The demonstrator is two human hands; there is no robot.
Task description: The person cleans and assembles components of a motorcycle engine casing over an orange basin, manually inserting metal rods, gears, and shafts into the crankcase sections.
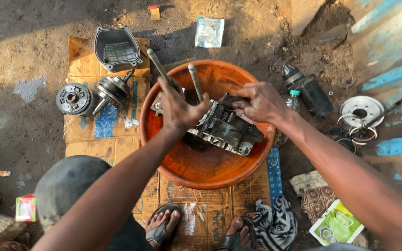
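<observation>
Here, left hand [178, 108] closing around long grey metal studs [196, 83], right hand [259, 102] gripping dark greasy metal engine casing [224, 128], both working inside round orange plastic basin [210, 169].

Strong, low daylight falls on the scene and gives everything a warm tone. It strikes the ground [33, 56] left of the left hand [177, 109], where it lies bright and a little washed out, while a broad shadow covers the dirt beyond both hands. The orange basin [219, 174] under the hands glows along its near rim. The blue wall [391, 69] right of the right hand [259, 102] is pale with glare. Both forearms are dark on their near sides. Focus is sharp around the hands; the near arms at the bottom edge look soft and stretched by the wide lens.
</observation>
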